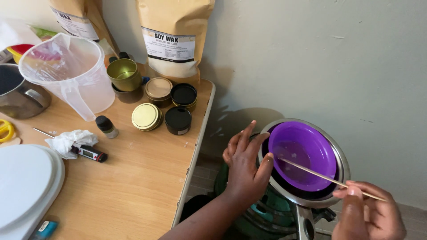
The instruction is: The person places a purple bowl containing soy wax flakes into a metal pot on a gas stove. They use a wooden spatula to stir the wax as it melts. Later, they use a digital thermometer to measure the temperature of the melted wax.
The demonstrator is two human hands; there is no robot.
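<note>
A purple bowl (307,153) sits inside a steel pot (343,171) on a small green burner (262,213), to the right of the wooden table. My left hand (244,164) rests on the left rim of the pot and bowl, thumb over the edge. My right hand (371,213) pinches a thin wooden stick (320,175) at its near end; the stick's tip reaches down into the purple bowl, where a little pale residue lies.
The wooden table (133,186) carries a clear plastic jug (71,75), gold and black tins (164,104), two brown paper pouches (175,35), a small dark-capped bottle (106,126), a probe thermometer (89,153) beside crumpled tissue, a steel pitcher (18,93) and white plates (24,186).
</note>
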